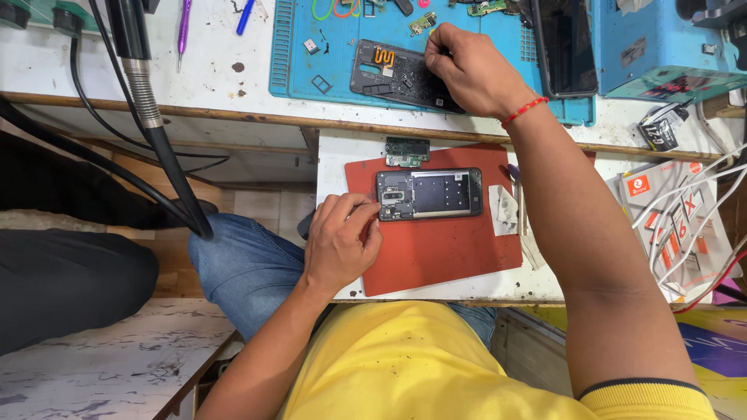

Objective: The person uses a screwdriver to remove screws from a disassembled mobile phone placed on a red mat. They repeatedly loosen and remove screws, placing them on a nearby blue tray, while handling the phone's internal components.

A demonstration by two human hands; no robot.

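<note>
— Left hand (340,237)?
— Fingers curled, pinning the opened phone (429,194) on the red mat (436,249).
— Right hand (467,66)?
— Pinched shut over the back cover (393,74) on the blue mat (292,54) — what it grips, I cannot tell. Phone stripped open; reassembly looks undone.

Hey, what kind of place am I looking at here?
Most likely a phone repair bench. An opened phone lies on a red mat under the left hand, the right hand reaches to a removed back cover on a blue work mat.
</note>
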